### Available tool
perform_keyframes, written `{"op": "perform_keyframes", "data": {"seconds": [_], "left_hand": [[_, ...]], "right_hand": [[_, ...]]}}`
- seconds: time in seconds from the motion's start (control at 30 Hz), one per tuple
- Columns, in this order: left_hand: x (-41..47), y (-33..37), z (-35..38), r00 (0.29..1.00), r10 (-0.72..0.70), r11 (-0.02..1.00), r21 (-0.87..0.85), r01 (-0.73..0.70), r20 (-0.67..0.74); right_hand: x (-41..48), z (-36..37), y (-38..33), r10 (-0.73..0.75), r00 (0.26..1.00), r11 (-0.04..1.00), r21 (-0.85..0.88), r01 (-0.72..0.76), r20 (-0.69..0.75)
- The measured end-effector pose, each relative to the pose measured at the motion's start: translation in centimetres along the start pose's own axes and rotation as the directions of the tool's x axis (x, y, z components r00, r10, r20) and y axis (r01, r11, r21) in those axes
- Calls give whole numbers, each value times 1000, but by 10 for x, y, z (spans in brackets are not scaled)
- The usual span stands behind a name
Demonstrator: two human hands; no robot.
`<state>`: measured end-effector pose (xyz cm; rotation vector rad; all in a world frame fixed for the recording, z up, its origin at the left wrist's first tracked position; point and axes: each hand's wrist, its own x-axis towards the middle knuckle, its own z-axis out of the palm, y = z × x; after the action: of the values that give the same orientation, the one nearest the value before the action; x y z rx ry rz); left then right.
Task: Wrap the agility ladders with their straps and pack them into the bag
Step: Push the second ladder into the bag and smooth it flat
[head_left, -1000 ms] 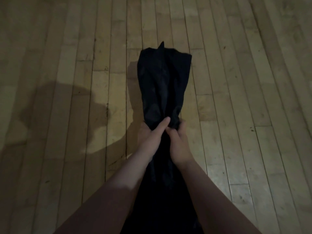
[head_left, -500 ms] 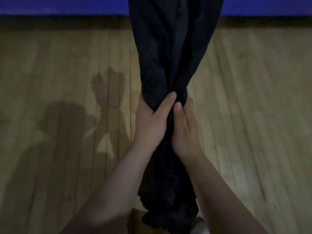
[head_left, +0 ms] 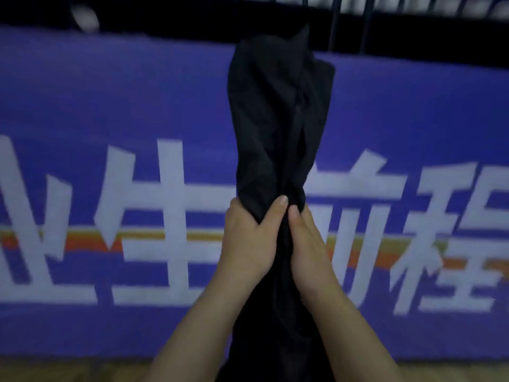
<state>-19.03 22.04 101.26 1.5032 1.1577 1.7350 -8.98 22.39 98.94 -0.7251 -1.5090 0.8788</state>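
Two bare arms reach out from the bottom of the view, and a black bag (head_left: 278, 119) hangs down between them. The bag is soft cloth and it is up in the air, not lying on anything.

The left hand (head_left: 249, 238) grips the bag round its squeezed middle. Its thumb lies across the front of the cloth and its fingers are curled round the back. The right hand (head_left: 308, 244) holds the same squeezed part from the other side, with its thumb pressed on the cloth. The two hands are side by side, with the thumb tips just beside each other and a fold of cloth between the palms.

Above the hands the bag gets wider and stands up, with a pointed corner at the very top. What is inside the bag is hidden.

A thin strip of wooden floor (head_left: 82, 370) shows low down. Behind everything is a big blue banner (head_left: 110, 106) with large white letters and an orange and yellow stripe. Above the banner are dark bars (head_left: 369, 26), which look blurry.
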Motion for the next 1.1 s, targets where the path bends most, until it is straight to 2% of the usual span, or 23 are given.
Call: {"op": "perform_keyframes", "data": {"seconds": [0.13,0.2,0.27,0.33,0.4,0.43,0.5,0.57,0.63,0.7,0.73,0.83,0.97,1.1], "left_hand": [[37,99,-2,996,66,985,157,-76,66],[52,129,-5,996,38,983,178,-53,86],[67,150,-11,992,-70,974,223,44,108],[84,169,-22,969,-177,932,345,109,172],[104,182,-39,957,-168,864,502,28,235],[114,183,-50,948,-151,855,519,-17,279],[133,179,-74,880,-188,902,431,-21,437],[148,162,-105,803,-259,943,319,91,537],[167,142,-135,783,-331,943,226,246,526],[184,116,-154,782,-322,933,37,359,534],[191,110,-164,809,-289,930,-52,365,512],[218,98,-172,776,-239,868,-230,440,584],[267,91,-161,773,-178,874,-263,408,609],[319,91,-138,835,-57,920,-296,257,547]], "right_hand": [[38,-7,-102,97,983,930,338,-145,156],[51,-3,-128,107,975,896,406,-180,197],[67,2,-142,98,977,896,412,-169,189],[88,11,-145,102,984,878,452,-159,148],[116,26,-144,107,990,856,498,-140,96],[132,33,-140,107,991,840,527,-132,76],[168,46,-135,103,994,837,535,-111,45],[209,61,-133,125,991,834,537,-126,39],[254,79,-137,116,993,833,544,-102,8],[290,93,-141,100,994,850,522,-64,-41],[308,103,-142,76,996,856,516,-37,-54],[355,120,-141,-1,999,879,476,26,-53],[402,126,-138,-39,999,883,468,31,6],[462,115,-126,15,999,912,408,-34,50]]}}
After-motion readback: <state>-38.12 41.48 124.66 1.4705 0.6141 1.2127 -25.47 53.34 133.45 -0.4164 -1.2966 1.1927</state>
